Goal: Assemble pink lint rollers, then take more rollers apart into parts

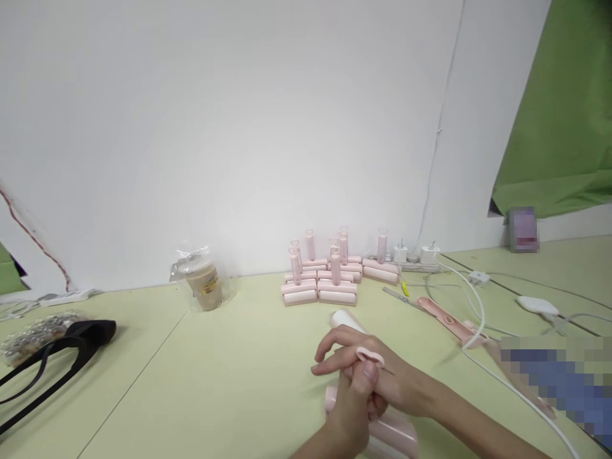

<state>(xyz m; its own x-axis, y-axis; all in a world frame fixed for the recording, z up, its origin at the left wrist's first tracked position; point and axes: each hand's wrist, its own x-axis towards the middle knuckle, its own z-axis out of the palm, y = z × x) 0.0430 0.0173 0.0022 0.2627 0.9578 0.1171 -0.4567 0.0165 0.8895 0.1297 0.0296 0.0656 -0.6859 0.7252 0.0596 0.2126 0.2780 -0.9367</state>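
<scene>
Gripping the pink heart loop (370,356): left hand (350,408), fingers curled closed. Right hand (385,370) overlaps, two fingers (332,364) extended, hold hidden, can't tell. Pink roller (398,435) underneath. Off-axis force could crack the loop.

- One head-worn camera looks forward and down across the pale green, flat-topped table (143,382) from its near side.
- It faces the smooth white wall (229,127) behind the table's far edge, which climbs toward frame right.
- The bare left hand (350,411) and bare right hand (394,377) sit nearest, low and right of centre; the far edge lies well beyond.
</scene>
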